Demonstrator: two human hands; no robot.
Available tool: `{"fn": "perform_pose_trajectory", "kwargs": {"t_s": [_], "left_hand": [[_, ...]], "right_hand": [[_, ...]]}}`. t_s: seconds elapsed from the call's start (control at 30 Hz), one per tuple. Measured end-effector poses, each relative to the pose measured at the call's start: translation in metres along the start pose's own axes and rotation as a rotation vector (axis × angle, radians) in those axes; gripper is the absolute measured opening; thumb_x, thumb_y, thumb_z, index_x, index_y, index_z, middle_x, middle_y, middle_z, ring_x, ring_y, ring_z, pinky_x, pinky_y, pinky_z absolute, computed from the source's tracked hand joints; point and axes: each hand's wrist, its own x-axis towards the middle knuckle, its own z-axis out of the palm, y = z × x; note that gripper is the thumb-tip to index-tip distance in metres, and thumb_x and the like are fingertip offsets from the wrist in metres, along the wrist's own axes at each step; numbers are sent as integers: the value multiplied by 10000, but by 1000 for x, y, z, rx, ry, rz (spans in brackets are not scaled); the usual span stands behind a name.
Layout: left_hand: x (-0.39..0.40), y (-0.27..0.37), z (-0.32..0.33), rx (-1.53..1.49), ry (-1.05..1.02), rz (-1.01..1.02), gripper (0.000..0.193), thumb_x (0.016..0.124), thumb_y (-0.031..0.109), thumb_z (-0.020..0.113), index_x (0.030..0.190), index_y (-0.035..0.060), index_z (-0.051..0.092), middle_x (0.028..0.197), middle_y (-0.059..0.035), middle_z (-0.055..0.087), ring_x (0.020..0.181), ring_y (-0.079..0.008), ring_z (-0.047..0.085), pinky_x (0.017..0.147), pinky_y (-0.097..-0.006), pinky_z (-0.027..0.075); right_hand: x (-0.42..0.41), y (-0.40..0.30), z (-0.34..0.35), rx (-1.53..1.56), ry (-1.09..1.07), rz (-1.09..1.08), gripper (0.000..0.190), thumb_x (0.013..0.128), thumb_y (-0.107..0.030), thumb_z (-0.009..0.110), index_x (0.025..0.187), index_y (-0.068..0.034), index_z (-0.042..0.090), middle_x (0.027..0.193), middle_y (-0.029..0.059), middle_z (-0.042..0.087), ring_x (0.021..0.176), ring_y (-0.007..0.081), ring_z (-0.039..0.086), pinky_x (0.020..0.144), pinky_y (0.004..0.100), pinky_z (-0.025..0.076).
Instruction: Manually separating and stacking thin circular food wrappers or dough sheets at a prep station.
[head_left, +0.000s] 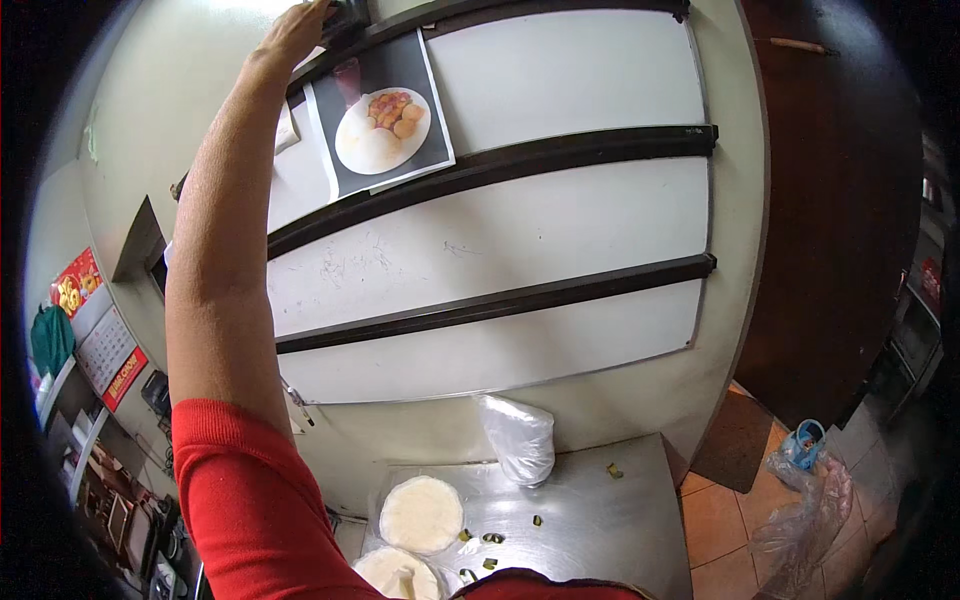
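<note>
My left hand (300, 31) is raised at the top left, its fingers at a dark object (346, 22) beside the upper black rail. Whether the fingers are closed on it is not clear. Below the hand, a printed photo of a plate of food (384, 120) is held in the black rails of a white wall board (570, 75). My right hand is out of view. On the metal table (600, 517) lie two stacks of round, pale flat wrappers (421, 514), one with a pale piece on top, and several green scraps (493, 538). A translucent plastic bag (519, 442) leans at the wall.
A dark brown door (825, 187) stands right of the board. On the tiled floor at the lower right are a blue container (806, 442) and crumpled clear plastic (799, 517). Shelves with mixed items (90, 450) and a wall calendar (105, 345) are at the left.
</note>
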Motion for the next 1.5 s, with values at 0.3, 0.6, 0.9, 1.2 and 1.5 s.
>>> {"fn": "perform_pose_trajectory", "kwargs": {"t_s": [0.3,0.6,0.9,1.2,1.5], "left_hand": [[-2,-14,-13,-240,-14,-52,463,922,463,355,1052,31,463,911,-152,604,857,-267,555,798,-388,416],[-53,25,-7,-809,79,-564,609,835,345,636,1217,-32,347,689,-107,539,492,-135,475,393,-279,385],[-102,24,-87,-450,-762,-434,284,865,258,559,1059,51,561,954,-102,604,735,-193,625,592,-334,551],[-161,-27,-190,-400,-911,-522,277,902,262,536,1054,32,560,930,-108,635,812,-213,642,670,-355,549],[-248,-72,-246,-493,-941,-468,323,892,270,544,1128,51,525,946,-97,624,808,-189,636,694,-353,546]], "right_hand": [[-29,38,13,3,52,71,254,913,-181,449,1082,-14,539,1032,130,570,1030,268,538,965,399,379],[-39,39,-15,355,145,301,349,923,-263,424,1124,7,517,1066,153,561,966,258,548,899,390,411],[-6,18,-58,293,237,53,366,928,-284,427,1133,1,530,1077,159,566,934,253,552,859,379,432],[23,-83,-141,490,406,-32,353,927,-271,453,1137,-1,540,1087,147,578,902,235,559,834,357,446],[-68,-186,-229,613,416,5,341,926,-259,479,1141,-4,550,1096,136,590,870,217,566,810,334,461]]}}
